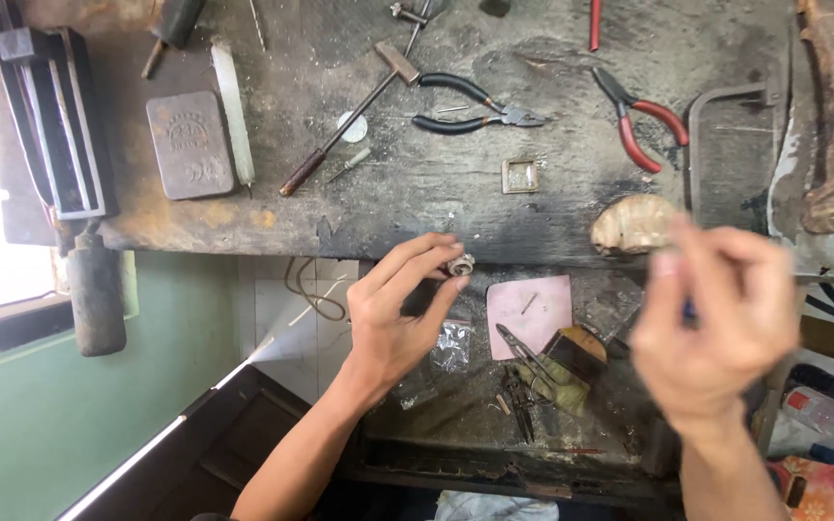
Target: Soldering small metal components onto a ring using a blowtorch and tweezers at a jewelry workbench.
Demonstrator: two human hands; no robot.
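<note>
Silvery and small, a ring-like piece [460,263] is pinched between the left hand's [400,314] fingertips at the worn bench [417,193] edge, its opening turned rightward; its long axis cannot be made out. The right hand [721,314] is blurred, fingers curled together on something dark.

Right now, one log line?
left hand: pinches ring | right hand: blurred, raised | bench: pliers, hammer

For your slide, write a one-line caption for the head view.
Left hand pinches a small ring-like metal piece at the workbench edge; blurred right hand alongside.
</note>
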